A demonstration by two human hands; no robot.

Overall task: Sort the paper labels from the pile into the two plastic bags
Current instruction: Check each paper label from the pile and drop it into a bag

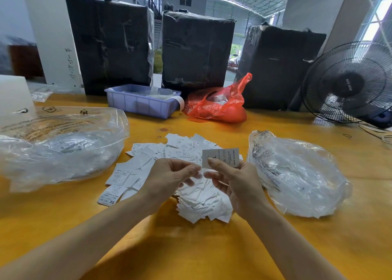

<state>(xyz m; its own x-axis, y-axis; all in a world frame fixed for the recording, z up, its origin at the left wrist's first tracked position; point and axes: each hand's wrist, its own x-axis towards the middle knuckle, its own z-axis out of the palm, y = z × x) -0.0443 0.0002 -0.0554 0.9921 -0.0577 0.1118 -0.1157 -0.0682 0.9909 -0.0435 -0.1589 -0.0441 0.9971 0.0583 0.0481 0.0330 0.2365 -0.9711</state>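
A pile of white paper labels (182,152) lies spread on the yellow table (191,248) in the middle. My right hand (235,182) pinches one label (222,156) upright above the pile, printed side towards me. My left hand (169,178) hovers beside it, fingers curled with the tips near the label's left edge; whether they touch any label I cannot tell. A large clear plastic bag (61,148) holding labels lies to the left. A second clear plastic bag (301,173) lies to the right, close to my right hand.
A lilac plastic bin (142,103) and a red plastic bag (216,105) sit behind the pile. Three black-wrapped boxes (197,46) stand along the far edge. A black fan (350,82) stands at the far right. A white block (14,97) is at far left.
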